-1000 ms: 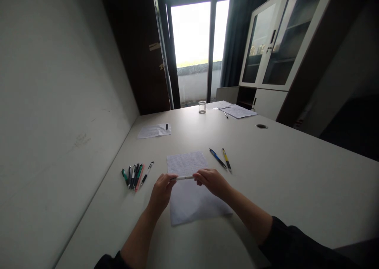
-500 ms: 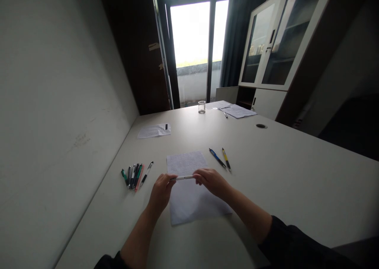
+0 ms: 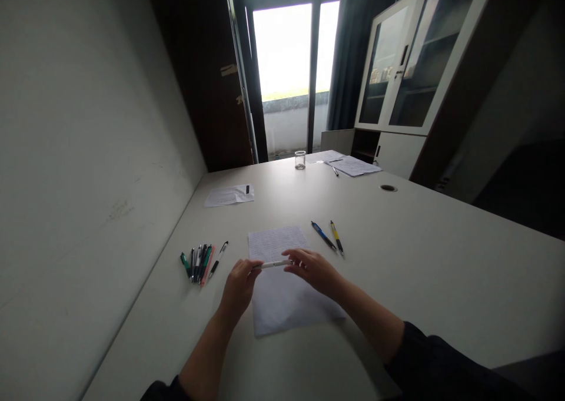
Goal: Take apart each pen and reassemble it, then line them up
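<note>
A white pen [image 3: 269, 265] lies level above a sheet of paper [image 3: 291, 307], its left end pinched between the thumb and fingers of my left hand [image 3: 239, 286]. Around the pen's right end is my right hand [image 3: 315, 269], its index finger lifted above the barrel and its thumb below. Those fingers stand apart; whether any still touches the pen is hard to see. Lined writing covers the far part of the paper, and the near part is blank.
Several pens [image 3: 203, 264] lie in a group at the left. A blue pen [image 3: 323, 235] and a yellow pen [image 3: 336, 238] rest beyond my right hand. Farther back are a glass [image 3: 300, 160], a paper [image 3: 228, 195] and stacked papers [image 3: 355, 166]. A wall [image 3: 110, 212] borders the table's left.
The fingers of my right hand have spread from a pinch on the pen's right end, with the index finger rising. My left hand and the pen stay nearly where they were.
</note>
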The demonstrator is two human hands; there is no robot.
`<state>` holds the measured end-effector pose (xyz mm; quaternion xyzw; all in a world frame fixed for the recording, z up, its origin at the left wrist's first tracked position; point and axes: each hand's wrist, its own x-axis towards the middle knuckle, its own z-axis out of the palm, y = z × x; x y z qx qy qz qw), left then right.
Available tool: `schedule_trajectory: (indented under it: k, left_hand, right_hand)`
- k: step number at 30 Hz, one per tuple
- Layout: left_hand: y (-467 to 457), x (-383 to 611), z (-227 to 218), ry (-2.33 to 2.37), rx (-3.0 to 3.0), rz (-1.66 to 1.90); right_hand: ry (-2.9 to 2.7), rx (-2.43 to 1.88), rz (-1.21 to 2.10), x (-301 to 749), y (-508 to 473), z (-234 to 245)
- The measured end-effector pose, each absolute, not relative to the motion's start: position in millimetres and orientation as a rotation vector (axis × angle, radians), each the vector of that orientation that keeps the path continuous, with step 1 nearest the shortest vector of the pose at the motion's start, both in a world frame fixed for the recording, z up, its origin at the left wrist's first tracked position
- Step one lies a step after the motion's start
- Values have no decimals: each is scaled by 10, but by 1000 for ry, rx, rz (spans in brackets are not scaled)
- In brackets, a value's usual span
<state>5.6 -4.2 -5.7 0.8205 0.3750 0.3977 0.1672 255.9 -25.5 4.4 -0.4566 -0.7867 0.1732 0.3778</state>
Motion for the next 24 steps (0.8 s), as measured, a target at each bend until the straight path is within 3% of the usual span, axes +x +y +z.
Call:
schedule_trajectory:
  k: [24]
  left_hand:
    - [-43, 67, -37, 986, 2392, 1148]
  right_hand:
    - [-2139, -1200, 280, 2522, -327, 100]
